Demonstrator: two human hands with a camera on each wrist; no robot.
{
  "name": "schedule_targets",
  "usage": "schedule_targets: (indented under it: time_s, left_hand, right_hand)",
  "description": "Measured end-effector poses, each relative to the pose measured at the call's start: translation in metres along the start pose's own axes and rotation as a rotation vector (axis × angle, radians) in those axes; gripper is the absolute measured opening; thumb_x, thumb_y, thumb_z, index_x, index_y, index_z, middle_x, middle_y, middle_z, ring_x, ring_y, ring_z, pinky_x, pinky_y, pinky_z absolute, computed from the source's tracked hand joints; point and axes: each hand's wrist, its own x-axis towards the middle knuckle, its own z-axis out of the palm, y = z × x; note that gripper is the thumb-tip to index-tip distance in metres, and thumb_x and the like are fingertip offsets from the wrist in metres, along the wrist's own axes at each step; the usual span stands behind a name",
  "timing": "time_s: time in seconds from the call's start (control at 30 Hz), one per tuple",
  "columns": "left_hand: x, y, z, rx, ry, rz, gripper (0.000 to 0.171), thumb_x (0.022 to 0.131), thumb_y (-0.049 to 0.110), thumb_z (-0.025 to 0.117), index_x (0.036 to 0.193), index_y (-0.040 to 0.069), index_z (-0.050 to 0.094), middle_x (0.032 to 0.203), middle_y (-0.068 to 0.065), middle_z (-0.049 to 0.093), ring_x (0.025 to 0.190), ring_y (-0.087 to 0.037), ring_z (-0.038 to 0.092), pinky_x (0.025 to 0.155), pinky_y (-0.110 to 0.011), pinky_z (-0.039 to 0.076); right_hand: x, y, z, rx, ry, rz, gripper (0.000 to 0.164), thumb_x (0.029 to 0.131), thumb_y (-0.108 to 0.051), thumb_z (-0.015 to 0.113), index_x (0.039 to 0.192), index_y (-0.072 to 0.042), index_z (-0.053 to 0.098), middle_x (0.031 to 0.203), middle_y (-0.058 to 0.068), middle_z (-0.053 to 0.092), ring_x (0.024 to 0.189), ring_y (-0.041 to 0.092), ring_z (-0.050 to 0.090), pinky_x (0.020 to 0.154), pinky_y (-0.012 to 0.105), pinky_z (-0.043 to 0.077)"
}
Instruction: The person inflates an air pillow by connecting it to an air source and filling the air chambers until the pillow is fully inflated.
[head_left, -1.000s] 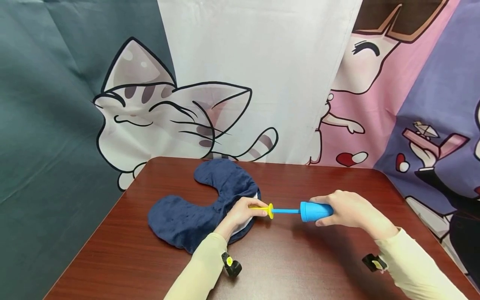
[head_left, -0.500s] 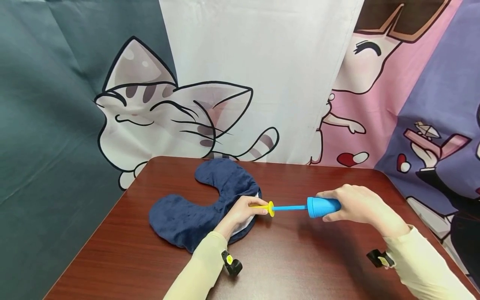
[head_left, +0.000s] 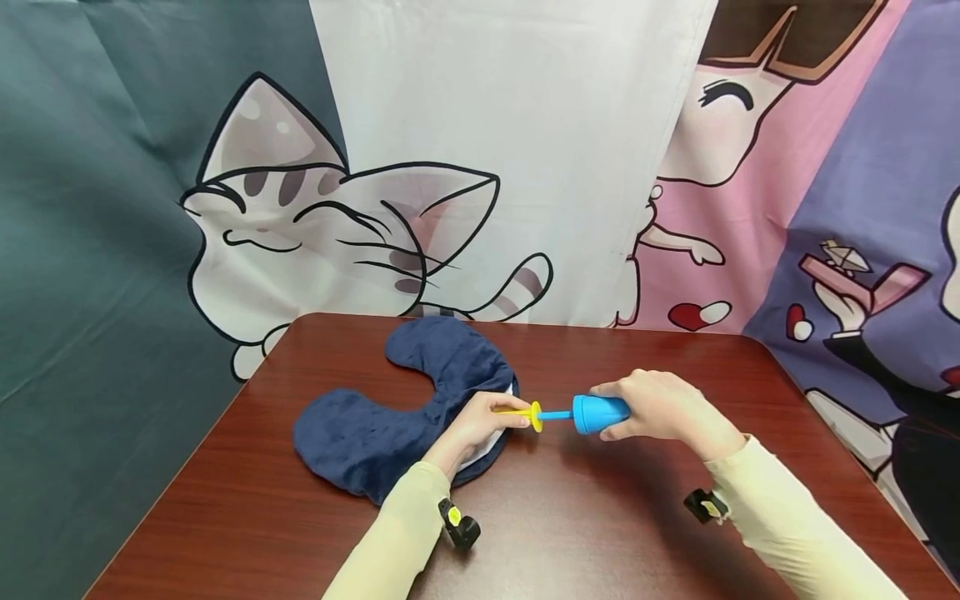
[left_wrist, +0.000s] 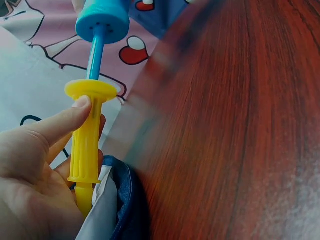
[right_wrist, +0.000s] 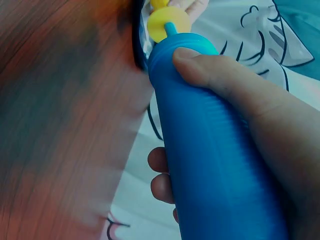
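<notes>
A hand air pump has a blue barrel (head_left: 600, 414), a thin blue rod (left_wrist: 96, 57) and a ribbed yellow end piece (left_wrist: 87, 140) with a round flange. My left hand (head_left: 474, 427) pinches the yellow piece, thumb just below the flange in the left wrist view. My right hand (head_left: 663, 410) wraps round the barrel, its thumb (right_wrist: 192, 65) near the barrel's rim. A short length of rod shows between flange and barrel. Under my left hand lies a navy plush U-shaped neck pillow (head_left: 360, 442). The yellow tip points into its white-lined edge (left_wrist: 102, 205); whether it is seated in a valve is hidden.
All this is on or just above a reddish-brown wooden table (head_left: 225, 517). Behind the table hangs a printed cloth (head_left: 570, 150) with cartoon figures. Each sleeve carries a small black wrist camera (head_left: 459, 527).
My right hand first drew the blue barrel to the right, lengthening the visible rod, then moved it back left, so less rod shows now. The left hand and pillow stay nearly still.
</notes>
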Motion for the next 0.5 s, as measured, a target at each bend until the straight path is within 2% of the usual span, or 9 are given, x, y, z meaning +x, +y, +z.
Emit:
schedule_targets:
  time_s: [0.2, 0.5]
  left_hand:
    - [0.001, -0.003, -0.002, -0.014, -0.002, -0.011, 0.028, 0.086, 0.014, 0.075, 0.112, 0.004, 0.074, 0.114, -0.014, 0.073, 0.087, -0.009, 0.067, 0.087, -0.032, 0.056]
    - [0.002, -0.007, -0.001, -0.001, 0.014, 0.012, 0.029, 0.086, 0.017, 0.076, 0.113, 0.005, 0.074, 0.117, -0.013, 0.072, 0.092, -0.012, 0.066, 0.087, -0.034, 0.056]
  right_hand:
    - [0.019, -0.014, 0.007, 0.010, -0.023, -0.013, 0.066, 0.071, -0.055, 0.081, 0.125, -0.018, 0.069, 0.107, 0.005, 0.075, 0.086, 0.023, 0.068, 0.072, 0.042, 0.059]
    - [0.041, -0.029, 0.023, 0.031, -0.026, -0.036, 0.063, 0.072, -0.052, 0.082, 0.124, -0.019, 0.070, 0.107, 0.004, 0.075, 0.085, 0.020, 0.065, 0.073, 0.039, 0.059]
